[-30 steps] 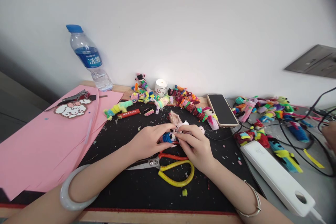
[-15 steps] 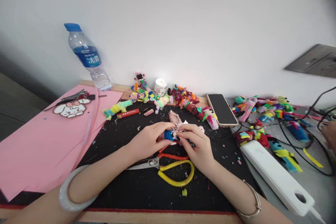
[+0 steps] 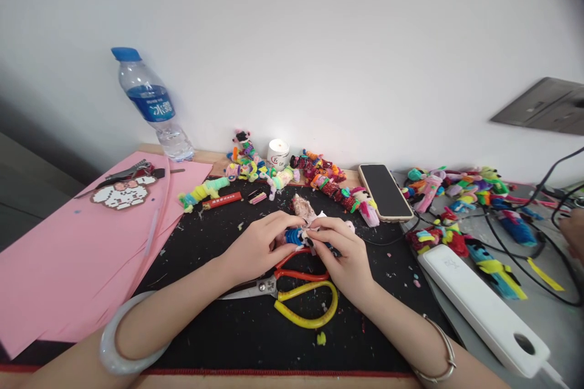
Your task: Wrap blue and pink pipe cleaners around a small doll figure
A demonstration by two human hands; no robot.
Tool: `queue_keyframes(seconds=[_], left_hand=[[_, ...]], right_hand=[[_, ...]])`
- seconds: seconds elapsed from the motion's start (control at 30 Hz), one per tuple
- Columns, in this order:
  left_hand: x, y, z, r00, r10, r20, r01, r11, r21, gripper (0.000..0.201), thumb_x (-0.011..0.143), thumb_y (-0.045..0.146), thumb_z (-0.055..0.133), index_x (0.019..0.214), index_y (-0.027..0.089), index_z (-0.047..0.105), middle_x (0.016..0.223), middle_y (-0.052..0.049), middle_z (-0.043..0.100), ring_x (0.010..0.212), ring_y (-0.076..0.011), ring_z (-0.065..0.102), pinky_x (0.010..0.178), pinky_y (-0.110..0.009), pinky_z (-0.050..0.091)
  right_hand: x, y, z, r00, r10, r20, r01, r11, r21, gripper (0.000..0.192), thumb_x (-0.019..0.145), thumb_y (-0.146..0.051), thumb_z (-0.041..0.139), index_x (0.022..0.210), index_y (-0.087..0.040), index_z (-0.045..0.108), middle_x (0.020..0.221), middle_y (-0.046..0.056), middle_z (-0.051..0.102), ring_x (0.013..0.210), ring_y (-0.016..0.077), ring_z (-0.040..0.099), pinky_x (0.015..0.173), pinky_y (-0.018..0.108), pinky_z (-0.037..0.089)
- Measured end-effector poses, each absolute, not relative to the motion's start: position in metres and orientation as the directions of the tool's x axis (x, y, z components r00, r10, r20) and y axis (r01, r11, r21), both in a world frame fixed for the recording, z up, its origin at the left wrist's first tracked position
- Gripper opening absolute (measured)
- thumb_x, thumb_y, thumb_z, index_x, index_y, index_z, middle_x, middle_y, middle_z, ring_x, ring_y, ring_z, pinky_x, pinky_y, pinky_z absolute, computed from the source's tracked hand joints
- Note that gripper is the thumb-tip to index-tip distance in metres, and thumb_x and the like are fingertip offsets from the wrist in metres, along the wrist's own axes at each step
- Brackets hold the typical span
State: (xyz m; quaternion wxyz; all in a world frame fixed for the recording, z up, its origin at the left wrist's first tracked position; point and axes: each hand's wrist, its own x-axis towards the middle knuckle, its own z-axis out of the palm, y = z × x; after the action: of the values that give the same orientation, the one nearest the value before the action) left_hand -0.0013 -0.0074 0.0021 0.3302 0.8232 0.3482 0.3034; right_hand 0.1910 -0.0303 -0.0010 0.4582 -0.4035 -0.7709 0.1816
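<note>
My left hand (image 3: 255, 246) and my right hand (image 3: 343, 255) meet over the black mat (image 3: 255, 328), both pinching a small fuzzy figure (image 3: 295, 236) of blue, pink and white pipe cleaner. The fingertips cover most of it. Right behind the hands lies a pale pink fuzzy piece (image 3: 302, 206). Just under my hands lie scissors (image 3: 292, 293) with one yellow and one red handle loop. A pale bangle sits on my left wrist, a thin metal one on my right.
Pink paper sheets (image 3: 68, 255) with a bead figure and keys lie at left, a water bottle (image 3: 148, 103) behind them. Rows of finished fuzzy figures (image 3: 328, 185), a small white jar (image 3: 278, 153), a phone (image 3: 384, 190), a white power strip (image 3: 483, 310) and cables fill the back and right. Another person's hand (image 3: 575, 232) shows at the right edge.
My hands stay together on the small figure, with only slight finger shifts. The view has tilted a little; nothing else has moved.
</note>
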Motion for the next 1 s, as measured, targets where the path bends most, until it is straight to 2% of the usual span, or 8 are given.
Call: queue_keyframes(seconds=[0.3, 0.53, 0.8, 1.0], left_hand=[[0.0008, -0.0078, -0.0009, 0.532, 0.806, 0.262, 0.359, -0.494, 0.792, 0.035, 0.079, 0.024, 0.059, 0.113, 0.023, 0.049, 0.102, -0.003, 0.053, 0.062, -0.0073, 0.049, 0.058, -0.020, 0.045], [0.0007, -0.0079, 0.0023, 0.560, 0.792, 0.245, 0.370, -0.504, 0.781, 0.034, 0.079, 0.022, 0.059, 0.111, 0.022, 0.050, 0.106, -0.004, 0.051, 0.069, -0.0099, 0.051, 0.057, -0.019, 0.046], [0.0002, -0.0088, 0.0010, 0.602, 0.762, 0.241, 0.297, -0.493, 0.818, 0.026, 0.083, 0.021, 0.053, 0.109, 0.024, 0.052, 0.106, -0.004, 0.048, 0.069, -0.0088, 0.052, 0.059, -0.020, 0.047], [0.0001, -0.0080, 0.0008, 0.599, 0.750, 0.281, 0.315, -0.543, 0.778, 0.023, 0.084, 0.020, 0.050, 0.107, 0.024, 0.054, 0.105, -0.004, 0.049, 0.073, -0.0098, 0.051, 0.068, -0.022, 0.047]], right_hand=[[0.1898, -0.0343, 0.0006, -0.212, 0.798, 0.564, 0.437, 0.594, -0.676, 0.021, 0.081, -0.006, 0.057, 0.091, -0.020, 0.068, 0.094, 0.006, 0.068, 0.089, 0.0174, 0.062, 0.080, 0.033, 0.049], [0.1893, -0.0336, 0.0002, -0.182, 0.832, 0.525, 0.445, 0.545, -0.710, 0.018, 0.080, -0.007, 0.057, 0.088, -0.020, 0.068, 0.092, 0.006, 0.067, 0.088, 0.0165, 0.062, 0.080, 0.031, 0.049], [0.1901, -0.0328, -0.0005, -0.163, 0.849, 0.503, 0.448, 0.518, -0.729, 0.015, 0.081, -0.009, 0.056, 0.083, -0.020, 0.066, 0.092, 0.005, 0.066, 0.087, 0.0158, 0.062, 0.080, 0.030, 0.049], [0.1892, -0.0327, 0.0004, -0.166, 0.849, 0.502, 0.454, 0.518, -0.725, 0.014, 0.081, -0.010, 0.056, 0.081, -0.020, 0.066, 0.091, 0.005, 0.066, 0.085, 0.0163, 0.063, 0.078, 0.031, 0.050]])
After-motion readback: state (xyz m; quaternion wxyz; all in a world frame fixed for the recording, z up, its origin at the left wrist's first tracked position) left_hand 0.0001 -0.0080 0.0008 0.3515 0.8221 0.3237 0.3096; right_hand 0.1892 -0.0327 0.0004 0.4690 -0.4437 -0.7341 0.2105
